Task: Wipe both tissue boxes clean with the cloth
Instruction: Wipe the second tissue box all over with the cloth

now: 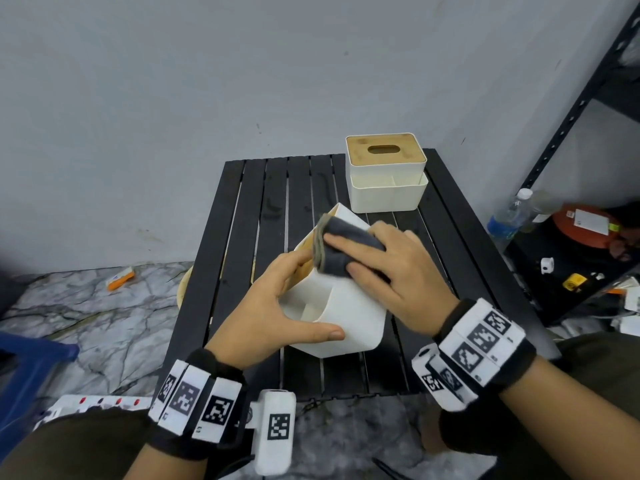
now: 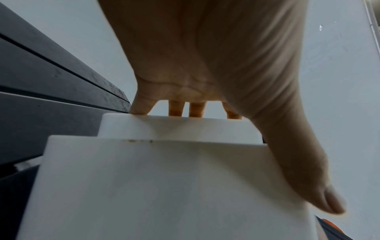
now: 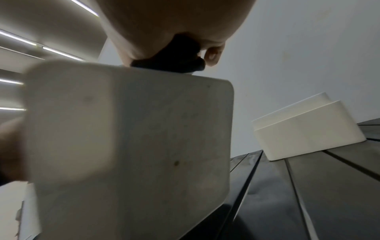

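Note:
A white tissue box (image 1: 349,317) (image 2: 164,186) (image 3: 133,138) lies tipped on its side near the front of the black slatted table (image 1: 249,209). My left hand (image 1: 273,306) grips it, thumb along the near face and fingers over the far edge. My right hand (image 1: 391,268) holds a folded dark grey cloth (image 1: 343,251) (image 3: 174,56) and presses it on the box's upturned side. The second tissue box (image 1: 386,174) (image 3: 308,133), white with a bamboo lid, stands upright at the table's back right, untouched.
A black metal shelf (image 1: 571,116) stands to the right, with a water bottle (image 1: 509,216) and small items on its low level. On the marble floor lie an orange packet (image 1: 119,278), a power strip (image 1: 97,403) and a blue bin (image 1: 27,368). A grey wall is behind.

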